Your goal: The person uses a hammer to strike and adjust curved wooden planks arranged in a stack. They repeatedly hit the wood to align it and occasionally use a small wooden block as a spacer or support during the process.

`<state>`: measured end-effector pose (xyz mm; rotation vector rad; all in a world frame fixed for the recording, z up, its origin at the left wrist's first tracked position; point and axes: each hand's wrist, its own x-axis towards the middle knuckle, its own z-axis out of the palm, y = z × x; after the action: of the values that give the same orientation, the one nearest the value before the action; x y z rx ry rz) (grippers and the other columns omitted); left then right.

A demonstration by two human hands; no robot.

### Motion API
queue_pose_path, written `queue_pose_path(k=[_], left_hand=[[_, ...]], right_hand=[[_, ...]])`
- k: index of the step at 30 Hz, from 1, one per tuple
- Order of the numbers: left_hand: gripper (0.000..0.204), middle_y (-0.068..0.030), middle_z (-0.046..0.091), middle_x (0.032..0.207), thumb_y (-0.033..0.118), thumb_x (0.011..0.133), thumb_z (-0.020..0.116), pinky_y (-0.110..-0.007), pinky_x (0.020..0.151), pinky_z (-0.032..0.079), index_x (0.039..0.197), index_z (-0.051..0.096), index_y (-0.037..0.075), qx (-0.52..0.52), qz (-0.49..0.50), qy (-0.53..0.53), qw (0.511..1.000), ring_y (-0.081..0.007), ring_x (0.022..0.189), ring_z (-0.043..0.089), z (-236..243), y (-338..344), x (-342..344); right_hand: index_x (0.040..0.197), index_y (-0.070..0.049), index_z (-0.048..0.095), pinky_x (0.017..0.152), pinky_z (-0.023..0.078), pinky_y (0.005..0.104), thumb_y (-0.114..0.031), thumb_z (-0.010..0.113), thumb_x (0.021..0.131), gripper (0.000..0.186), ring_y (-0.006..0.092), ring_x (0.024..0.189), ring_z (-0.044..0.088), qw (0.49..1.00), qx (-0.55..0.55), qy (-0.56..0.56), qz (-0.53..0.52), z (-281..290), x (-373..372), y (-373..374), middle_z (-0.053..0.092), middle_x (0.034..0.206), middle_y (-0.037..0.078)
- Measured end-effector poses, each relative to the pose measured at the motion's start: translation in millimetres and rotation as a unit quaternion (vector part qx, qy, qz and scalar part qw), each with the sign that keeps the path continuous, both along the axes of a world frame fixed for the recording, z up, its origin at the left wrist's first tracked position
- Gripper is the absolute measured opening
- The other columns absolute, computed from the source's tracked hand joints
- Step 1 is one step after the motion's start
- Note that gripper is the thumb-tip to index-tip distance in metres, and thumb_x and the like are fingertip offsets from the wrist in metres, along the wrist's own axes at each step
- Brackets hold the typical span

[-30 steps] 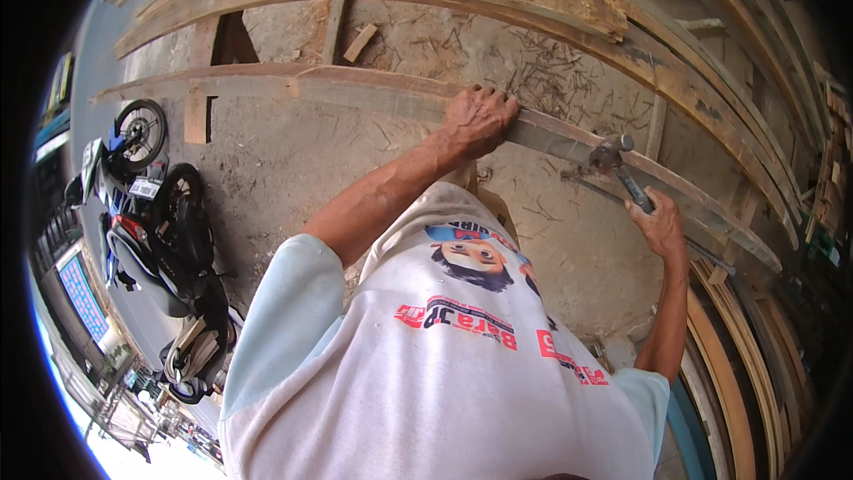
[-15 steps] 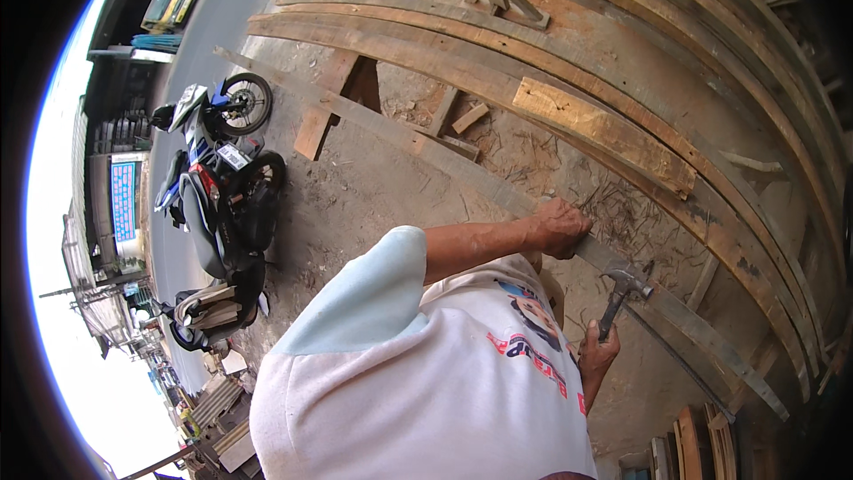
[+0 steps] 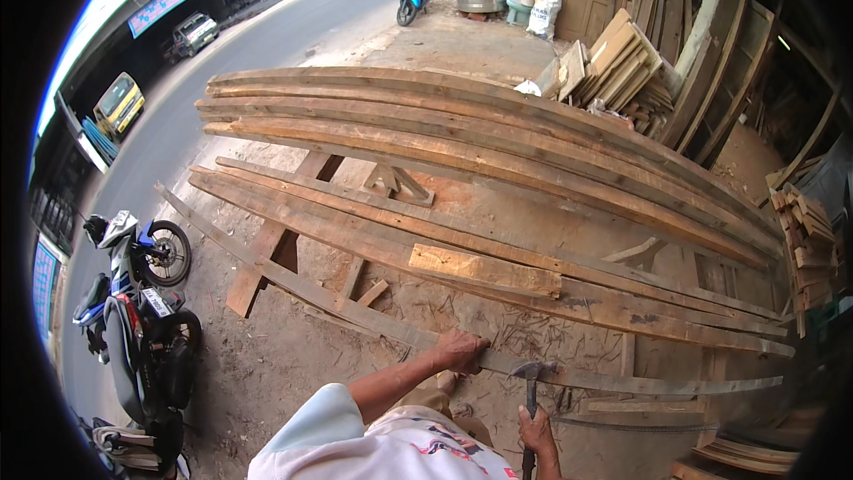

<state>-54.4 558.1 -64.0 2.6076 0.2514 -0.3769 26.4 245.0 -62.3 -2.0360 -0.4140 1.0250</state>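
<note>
My left hand (image 3: 460,352) is closed around the edge of a long, thin wooden plank (image 3: 640,384) that runs across in front of me. Whether anything else is inside that fist is hidden. In my right hand (image 3: 537,431) is a claw hammer (image 3: 531,398), gripped by its dark handle. The hammer's metal head is at the plank, a short way right of my left hand. Just beyond lies a thicker board, and on it rests a short, lighter wood piece (image 3: 484,270).
Several long beams (image 3: 444,120) lie side by side farther off, on wooden supports (image 3: 258,271). A motorcycle (image 3: 133,311) stands at the left by the road. Stacked boards (image 3: 613,58) lean at the back right. Wood scraps litter the dirt ground.
My view has tilted up and swung, bringing the road, a blue scooter and the stacked boards into sight. The left hand stays on the plank, and the right still holds the hammer at it.
</note>
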Motion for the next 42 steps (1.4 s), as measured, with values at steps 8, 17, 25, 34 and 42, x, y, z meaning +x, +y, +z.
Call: queue_pose_path(k=[8,17,25,34,42], left_hand=[[0.057,-0.013,0.065,0.127,0.031,0.081,0.081,-0.047,0.109,0.043,0.131,0.062,0.011,0.134,0.004,-0.306,0.943,-0.0325,0.125,0.059,22,-54,-51],[0.037,-0.0145,0.074,0.104,0.026,0.095,0.071,-0.036,0.085,0.057,0.124,0.068,0.005,-0.168,0.249,-0.262,0.917,-0.0305,0.1,0.071,-43,-31,-244],[0.06,-0.0248,0.074,0.114,0.042,0.09,0.071,-0.043,0.092,0.056,0.122,0.067,-0.009,-0.28,0.682,0.163,0.656,-0.0369,0.11,0.071,-259,39,-670],[0.032,-0.0116,0.074,0.109,0.024,0.099,0.066,-0.037,0.077,0.056,0.119,0.065,-0.001,-0.356,0.812,0.111,0.45,-0.0204,0.089,0.069,-281,129,-854],[0.06,-0.0219,0.072,0.118,0.042,0.098,0.067,-0.041,0.094,0.055,0.137,0.059,-0.003,-0.298,0.556,-0.016,0.776,-0.0314,0.108,0.07,-194,258,-733]], right_hand=[[0.083,-0.008,0.05,0.044,0.042,0.0312,-0.043,0.063,0.102,0.042,0.0127,0.048,0.051,0.988,0.075,0.088,-0.106,-6,-52,-15,0.051,0.062,0.001],[0.085,-0.009,0.049,0.041,0.037,0.0312,-0.043,0.061,0.103,0.04,0.0121,0.045,0.046,0.984,-0.026,-0.107,-0.139,-85,-76,11,0.048,0.061,0.0],[0.086,-0.008,0.053,0.042,0.037,0.0321,-0.043,0.062,0.102,0.039,0.0129,0.046,0.046,0.967,-0.036,-0.1,-0.23,-67,-147,95,0.047,0.062,-0.001],[0.085,-0.01,0.048,0.044,0.038,0.0306,-0.044,0.062,0.102,0.041,0.0111,0.05,0.045,0.966,0.035,-0.122,-0.223,-72,-326,272,0.044,0.064,-0.002],[0.095,0.008,0.054,0.068,0.047,0.0461,-0.032,0.067,0.096,0.042,0.0318,0.069,0.056,0.962,0.015,-0.268,0.056,-39,-415,427,0.052,0.076,0.017]])
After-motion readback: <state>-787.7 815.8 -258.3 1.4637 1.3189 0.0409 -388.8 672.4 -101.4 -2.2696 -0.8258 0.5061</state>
